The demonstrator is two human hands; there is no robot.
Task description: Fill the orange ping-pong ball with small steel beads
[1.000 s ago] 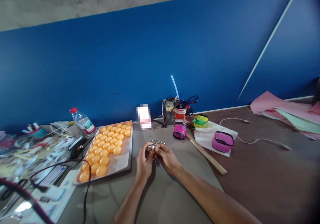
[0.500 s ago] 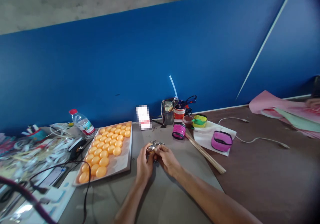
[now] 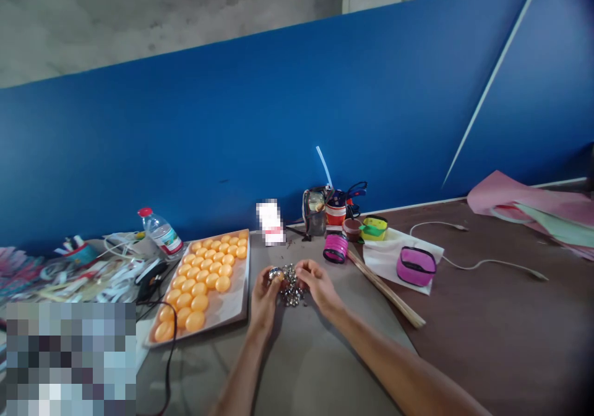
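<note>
A shiny silver cluster of small metal bells or beads point(image 3: 290, 284) rests between my two hands on the grey table point(image 3: 301, 360). My left hand point(image 3: 264, 298) is closed on the cluster's left side, pinching one silver piece at the fingertips. From the right, my right hand point(image 3: 319, 285) grips the same cluster with curled fingers. Just left of my hands stands a flat tray point(image 3: 232, 301) filled with several orange balls point(image 3: 204, 277).
Along the blue wall stand a water bottle point(image 3: 160, 233), a pot of tools point(image 3: 335, 205), a pink tape roll point(image 3: 335, 247) and a pink pouch point(image 3: 416, 266) on white paper. A wooden stick point(image 3: 385, 289), a white cable point(image 3: 482, 261), pink sheets point(image 3: 524, 208) and left-side clutter point(image 3: 83, 267) surround them.
My hands have spread slightly apart, and more of the silver cluster shows between them. The view has shifted a little.
</note>
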